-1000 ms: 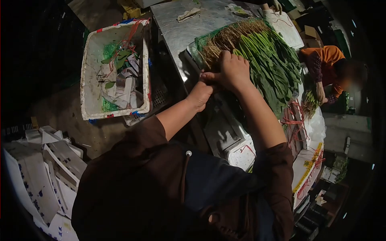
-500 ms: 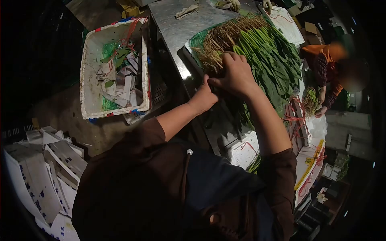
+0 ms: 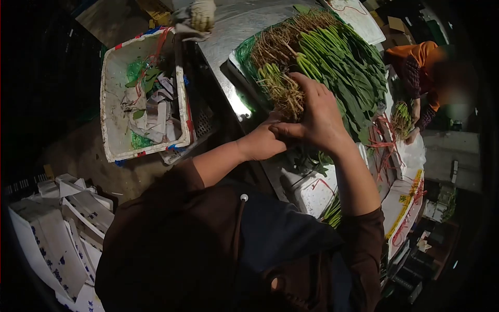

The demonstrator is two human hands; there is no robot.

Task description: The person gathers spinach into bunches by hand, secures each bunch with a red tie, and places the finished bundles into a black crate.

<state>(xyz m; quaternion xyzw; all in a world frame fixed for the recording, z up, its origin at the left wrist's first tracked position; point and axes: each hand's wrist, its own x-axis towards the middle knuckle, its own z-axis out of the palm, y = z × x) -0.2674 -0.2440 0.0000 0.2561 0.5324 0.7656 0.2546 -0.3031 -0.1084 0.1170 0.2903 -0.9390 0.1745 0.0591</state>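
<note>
Both my hands are around a bunch of leafy greens (image 3: 291,101), whose brown roots point up and away from me. My left hand (image 3: 262,139) closes on it from the left, its fingers partly hidden. From the right, my right hand (image 3: 319,117) wraps over the bunch, thumb reaching toward the left hand. Dark leaves hang below the hands. Just beyond lies a layer of rooted greens (image 3: 338,62) in a white foam box (image 3: 240,73) lined with green plastic, roots to the left and leaves to the right.
A metal table (image 3: 228,26) carries the box. To the left stands a foam bin (image 3: 106,114) of scraps. A co-worker's gloved hand (image 3: 202,15) holds a cloth-like scrap near it. Another person in orange (image 3: 410,54) handles greens at right. Red ties (image 3: 384,143) and foam pieces (image 3: 52,229) lie around.
My hands have turned the bunch so its roots show more, and moved slightly nearer me. The gloved hand has come left toward the bin with the scrap from the table.
</note>
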